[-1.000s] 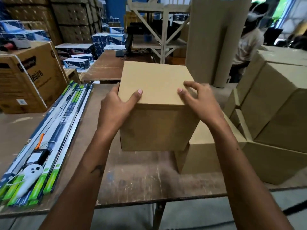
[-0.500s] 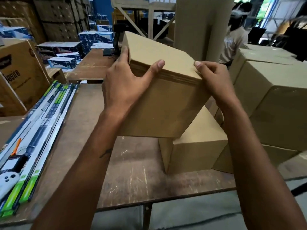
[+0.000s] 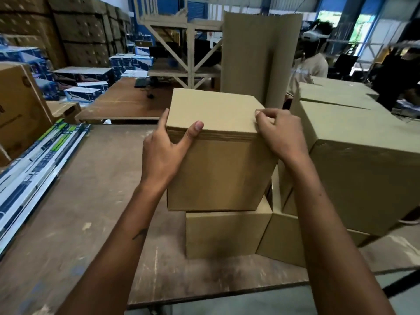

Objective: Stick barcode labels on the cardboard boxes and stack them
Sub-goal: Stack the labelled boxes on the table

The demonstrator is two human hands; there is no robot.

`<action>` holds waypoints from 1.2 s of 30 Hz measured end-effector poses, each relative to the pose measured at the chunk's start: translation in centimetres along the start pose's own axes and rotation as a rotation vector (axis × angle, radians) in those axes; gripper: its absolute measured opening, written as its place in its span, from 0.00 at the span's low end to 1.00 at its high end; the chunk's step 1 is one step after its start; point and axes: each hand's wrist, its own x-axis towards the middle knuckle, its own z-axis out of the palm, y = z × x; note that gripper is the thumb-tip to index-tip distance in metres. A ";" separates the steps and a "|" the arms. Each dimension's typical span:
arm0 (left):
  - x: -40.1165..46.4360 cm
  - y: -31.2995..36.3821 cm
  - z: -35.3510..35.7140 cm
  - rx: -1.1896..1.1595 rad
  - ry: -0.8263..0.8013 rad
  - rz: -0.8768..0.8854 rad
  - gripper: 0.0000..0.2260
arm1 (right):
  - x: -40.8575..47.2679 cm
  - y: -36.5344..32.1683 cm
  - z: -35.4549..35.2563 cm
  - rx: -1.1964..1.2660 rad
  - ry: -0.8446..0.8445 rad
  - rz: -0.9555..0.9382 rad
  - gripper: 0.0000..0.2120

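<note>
A scuffed brown wooden table (image 3: 91, 201) spreads beneath both forearms. To the right of the right hand stands a stack of large plain cardboard cartons (image 3: 363, 173). Between the hands, a plain brown cardboard box (image 3: 216, 155) sits on a second, lower cardboard box (image 3: 227, 233). The left hand (image 3: 163, 153) grips its upper left corner, thumb on top; the right hand (image 3: 281, 135) clasps the upper right corner, fingers curled.
</note>
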 end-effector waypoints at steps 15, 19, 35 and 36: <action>-1.3 1.5 3.9 -0.034 0.077 -0.007 0.40 | 1.6 3.1 -0.3 -0.066 -0.004 -0.047 0.26; -1.7 1.6 4.6 -0.089 0.097 -0.040 0.39 | 1.4 3.8 0.2 -0.107 0.145 -0.108 0.25; -10.4 -8.1 9.4 -0.200 -0.046 -0.198 0.45 | -12.6 10.9 8.4 0.338 0.135 0.241 0.37; -10.9 -8.8 9.7 -0.195 -0.058 -0.227 0.44 | -13.2 11.5 8.8 0.326 0.103 0.288 0.38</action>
